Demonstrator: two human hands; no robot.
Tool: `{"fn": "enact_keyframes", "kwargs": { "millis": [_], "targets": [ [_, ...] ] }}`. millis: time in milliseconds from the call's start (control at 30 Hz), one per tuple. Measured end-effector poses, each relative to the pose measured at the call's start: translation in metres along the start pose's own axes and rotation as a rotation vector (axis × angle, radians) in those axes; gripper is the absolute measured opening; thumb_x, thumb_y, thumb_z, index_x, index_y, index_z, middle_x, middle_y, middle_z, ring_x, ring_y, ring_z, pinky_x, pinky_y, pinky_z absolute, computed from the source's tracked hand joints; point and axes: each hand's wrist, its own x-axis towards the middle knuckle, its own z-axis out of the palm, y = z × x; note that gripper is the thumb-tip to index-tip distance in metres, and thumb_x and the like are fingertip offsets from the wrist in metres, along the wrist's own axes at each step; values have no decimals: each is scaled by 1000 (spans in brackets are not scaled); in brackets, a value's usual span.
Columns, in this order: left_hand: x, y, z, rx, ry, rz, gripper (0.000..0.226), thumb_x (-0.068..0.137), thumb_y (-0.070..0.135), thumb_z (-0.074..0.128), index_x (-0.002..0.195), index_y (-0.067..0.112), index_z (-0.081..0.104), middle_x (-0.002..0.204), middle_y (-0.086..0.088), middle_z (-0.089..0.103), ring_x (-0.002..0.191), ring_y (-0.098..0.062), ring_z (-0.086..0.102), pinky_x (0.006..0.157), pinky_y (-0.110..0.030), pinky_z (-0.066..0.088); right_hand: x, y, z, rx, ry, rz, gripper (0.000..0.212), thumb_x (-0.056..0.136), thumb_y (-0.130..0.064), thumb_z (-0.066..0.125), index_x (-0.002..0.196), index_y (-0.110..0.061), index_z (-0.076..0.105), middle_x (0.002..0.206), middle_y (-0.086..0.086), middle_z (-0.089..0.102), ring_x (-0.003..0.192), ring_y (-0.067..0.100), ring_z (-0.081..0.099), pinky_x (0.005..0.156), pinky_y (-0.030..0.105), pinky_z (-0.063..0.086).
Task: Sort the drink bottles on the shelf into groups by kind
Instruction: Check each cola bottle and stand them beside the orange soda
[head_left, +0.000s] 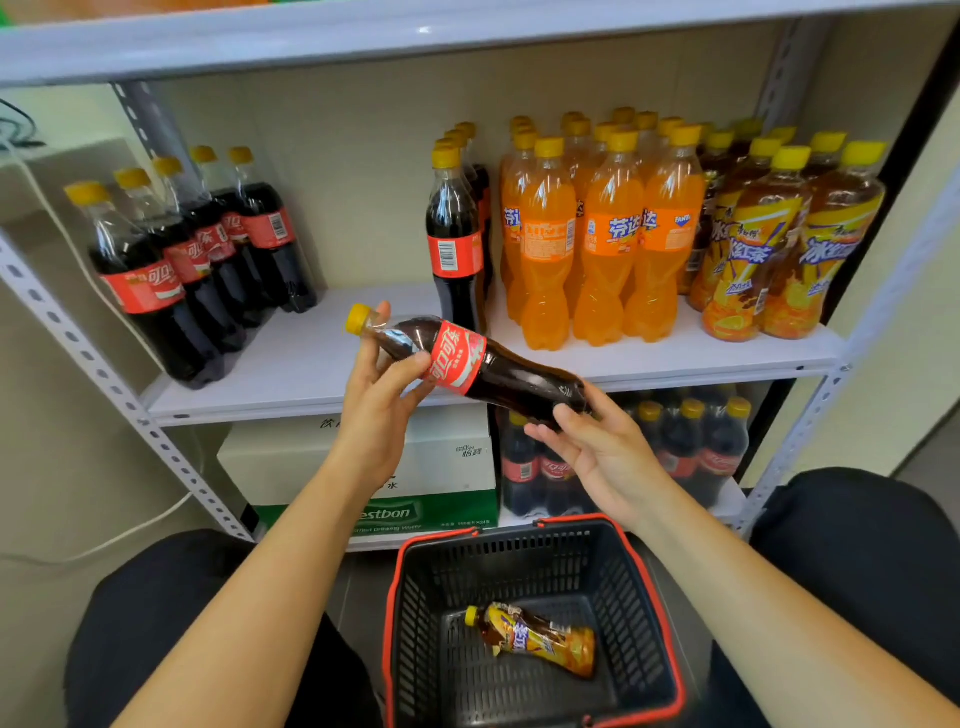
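A cola bottle (470, 364) with a red label and yellow cap lies nearly sideways in front of the middle shelf (322, 358). My left hand (382, 395) grips its neck and upper body. My right hand (592, 441) cups its base from below. On the shelf stand a row of cola bottles (192, 260) at the left, a second file of cola bottles (457, 234) in the middle, orange soda bottles (592, 228) beside them, and iced tea bottles (779, 239) at the right.
A black basket with a red rim (410, 613) sits below between my knees, with one iced tea bottle (540, 636) lying in it. The lower shelf carries water cartons (447, 467) and more cola bottles (691, 447). Bare shelf space lies between the two cola groups.
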Motion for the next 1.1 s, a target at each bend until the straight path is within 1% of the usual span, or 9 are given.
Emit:
{"fn": "enact_keyframes", "kwargs": {
  "millis": [67,167,333,467,600,700,833,967,1100],
  "targets": [
    [0,1,-3,-15,-50,4,81,84,6,65,154,32,36,126,-1,67,110,-16,67,92,-33,56,-1,0,1,2,40,0,45,84,-13,73,129,-12,65,128,15,70,117,34,69,87,33,61],
    [-2,2,-3,-36,-64,17,83,81,0,69,153,29,39,125,-10,67,111,-21,67,95,-40,56,-1,-1,0,-43,53,14,47,86,-19,72,132,-13,63,131,14,69,119,34,68,91,37,60],
    [-7,6,1,-22,20,45,71,74,25,84,138,34,56,128,-10,68,116,-25,69,89,-38,59,0,-5,-2,-1,-25,33,62,87,-6,71,146,-14,51,139,18,63,126,35,63,100,47,56],
    [-6,5,2,33,91,29,61,76,37,82,132,42,57,118,-4,69,105,-17,72,85,-31,58,-3,-1,1,-18,-79,30,73,81,10,70,147,-16,50,137,18,64,128,36,62,98,42,57],
    [-4,6,-3,41,31,17,56,87,26,71,140,37,55,113,-3,69,109,-17,69,88,-28,56,-7,1,6,-21,-14,53,54,85,-4,70,137,-15,60,131,19,68,117,37,68,85,34,61],
    [-4,7,-7,15,-74,24,71,89,12,69,153,25,42,131,-15,63,120,-26,64,102,-40,53,-9,0,10,-99,30,80,48,85,-23,71,133,-19,63,123,19,69,98,30,73,78,35,62],
    [-5,8,-6,-69,-107,19,77,93,6,65,159,23,29,144,-24,54,123,-32,62,101,-48,53,-12,3,13,-138,35,110,47,85,-32,70,130,-18,65,122,20,71,103,33,73,76,35,62],
    [-8,9,-3,-8,22,30,68,88,18,73,150,20,44,130,-12,63,116,-25,67,87,-41,60,-12,7,16,-95,9,86,39,92,-32,62,126,-12,66,125,17,71,115,33,70,85,32,60],
    [-9,8,0,40,68,48,59,84,26,74,139,21,54,123,-1,64,107,-14,68,81,-31,59,-12,10,17,-96,-34,68,56,84,-10,74,138,-11,58,129,19,68,118,37,68,87,33,60]
  ]
}}
